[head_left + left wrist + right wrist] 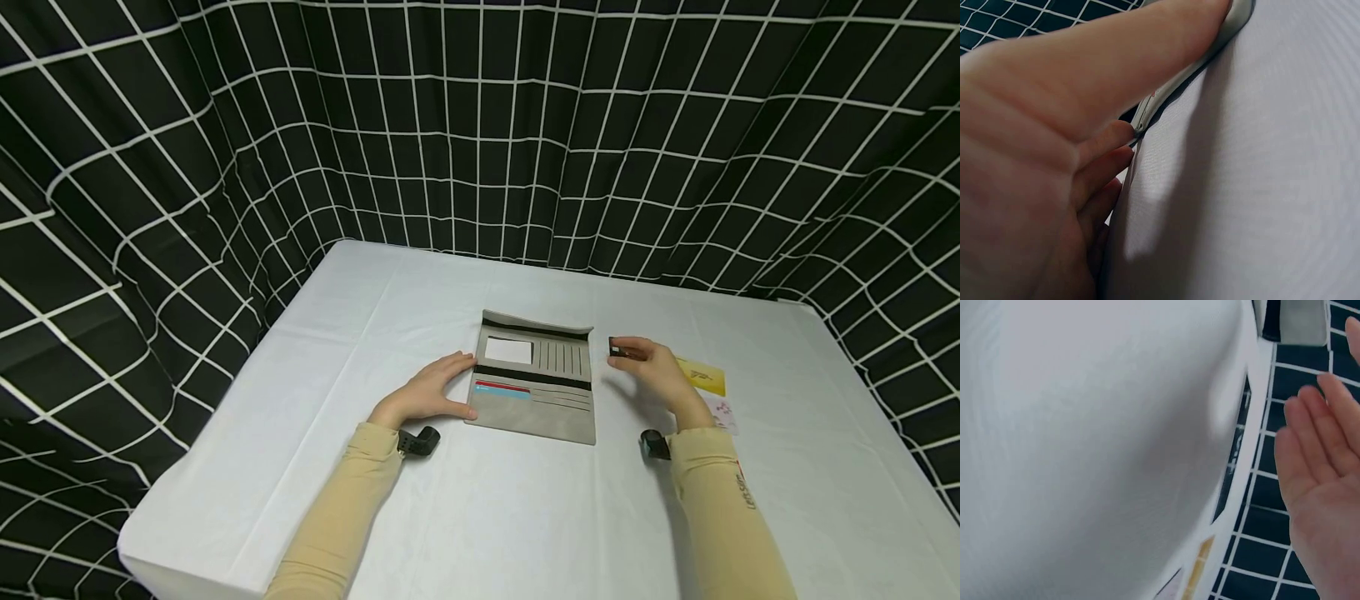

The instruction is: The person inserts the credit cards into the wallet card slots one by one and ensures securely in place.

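An open grey wallet [534, 379] lies flat in the middle of the white table [450, 517], with a white card and a red-and-blue card in its slots. My left hand [431, 392] rests against the wallet's left edge. In the left wrist view its thumb [1166, 50] lies along the wallet's rim [1242, 14] and the fingers [1107, 162] sit loosely beside it. My right hand [651, 368] hovers just right of the wallet and pinches a small dark card [618, 350]. The right wrist view shows its fingers [1319, 444] fairly straight over the table edge.
A yellow card [703, 377] and a white card with pink print [723, 412] lie on the table behind the right hand. A black curtain with a white grid [480, 125] surrounds the table on three sides. The table's edges are close on the left and right.
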A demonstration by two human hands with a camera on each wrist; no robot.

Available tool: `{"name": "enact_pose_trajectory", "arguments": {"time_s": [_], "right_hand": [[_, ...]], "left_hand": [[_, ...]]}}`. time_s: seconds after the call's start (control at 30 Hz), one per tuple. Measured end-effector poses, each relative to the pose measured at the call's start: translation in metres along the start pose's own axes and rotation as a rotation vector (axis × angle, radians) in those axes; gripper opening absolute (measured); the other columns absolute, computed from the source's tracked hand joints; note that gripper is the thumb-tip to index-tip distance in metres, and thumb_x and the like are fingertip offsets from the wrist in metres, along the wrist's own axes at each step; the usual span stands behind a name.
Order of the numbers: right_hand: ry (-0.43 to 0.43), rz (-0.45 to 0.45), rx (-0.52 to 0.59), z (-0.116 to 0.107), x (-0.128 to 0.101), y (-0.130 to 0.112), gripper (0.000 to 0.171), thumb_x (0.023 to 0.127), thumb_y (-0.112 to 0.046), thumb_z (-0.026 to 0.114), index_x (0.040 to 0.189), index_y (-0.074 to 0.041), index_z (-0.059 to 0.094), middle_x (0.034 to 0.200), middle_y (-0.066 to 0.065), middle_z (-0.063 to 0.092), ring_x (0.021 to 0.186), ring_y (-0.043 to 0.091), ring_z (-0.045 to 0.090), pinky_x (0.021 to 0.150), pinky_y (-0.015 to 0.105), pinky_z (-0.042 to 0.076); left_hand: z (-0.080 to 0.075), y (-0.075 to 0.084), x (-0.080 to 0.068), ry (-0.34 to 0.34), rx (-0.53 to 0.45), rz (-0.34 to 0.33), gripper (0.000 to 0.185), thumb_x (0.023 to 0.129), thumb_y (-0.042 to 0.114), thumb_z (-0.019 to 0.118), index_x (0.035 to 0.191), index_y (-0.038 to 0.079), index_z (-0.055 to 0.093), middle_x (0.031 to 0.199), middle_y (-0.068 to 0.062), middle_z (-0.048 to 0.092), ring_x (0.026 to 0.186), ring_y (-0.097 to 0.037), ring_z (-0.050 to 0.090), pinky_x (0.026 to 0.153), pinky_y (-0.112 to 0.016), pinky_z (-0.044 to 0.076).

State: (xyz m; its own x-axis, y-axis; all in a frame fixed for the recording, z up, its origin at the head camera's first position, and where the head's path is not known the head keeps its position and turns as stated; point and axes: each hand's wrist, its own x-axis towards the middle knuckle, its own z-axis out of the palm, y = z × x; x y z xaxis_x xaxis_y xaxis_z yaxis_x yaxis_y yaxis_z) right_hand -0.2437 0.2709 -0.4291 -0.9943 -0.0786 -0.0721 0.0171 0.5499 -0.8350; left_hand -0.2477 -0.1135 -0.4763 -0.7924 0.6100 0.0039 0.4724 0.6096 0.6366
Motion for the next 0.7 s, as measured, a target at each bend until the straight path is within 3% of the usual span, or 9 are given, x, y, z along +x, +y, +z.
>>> {"name": "enact_pose_trajectory", "arguments": {"time_s": [0.17,0.37,0.7], "right_hand": [[0.044,0.057,0.031,-0.005,0.003,0.005,0.061,0.088,-0.021,0.065,0.137,0.004,0.039,0.131,0.027,0.045,0.120,0.037,0.041,0.103,0.049,0.027],[0.037,0.160,0.094,-0.011,0.006,0.008,0.076,0.085,-0.026,0.068,0.144,0.000,0.028,0.143,0.023,0.031,0.131,0.038,0.027,0.107,0.052,0.018],[0.036,0.143,0.103,-0.021,0.004,0.011,0.078,0.086,-0.026,0.067,0.143,0.005,0.024,0.143,0.028,0.027,0.133,0.040,0.020,0.107,0.053,0.015]], "left_hand": [[0.000,0.000,0.000,0.001,0.001,-0.001,0.090,0.073,0.049,0.073,0.145,0.014,0.032,0.150,-0.002,0.024,0.138,-0.019,0.014,0.109,-0.046,0.014],[-0.001,0.001,-0.001,-0.001,0.003,-0.008,0.090,0.073,0.049,0.073,0.146,0.015,0.031,0.151,-0.003,0.023,0.138,-0.019,0.014,0.109,-0.046,0.014],[-0.001,0.003,-0.001,-0.001,-0.007,-0.004,0.090,0.073,0.049,0.073,0.145,0.014,0.032,0.150,-0.004,0.024,0.138,-0.020,0.014,0.108,-0.048,0.014]]}}
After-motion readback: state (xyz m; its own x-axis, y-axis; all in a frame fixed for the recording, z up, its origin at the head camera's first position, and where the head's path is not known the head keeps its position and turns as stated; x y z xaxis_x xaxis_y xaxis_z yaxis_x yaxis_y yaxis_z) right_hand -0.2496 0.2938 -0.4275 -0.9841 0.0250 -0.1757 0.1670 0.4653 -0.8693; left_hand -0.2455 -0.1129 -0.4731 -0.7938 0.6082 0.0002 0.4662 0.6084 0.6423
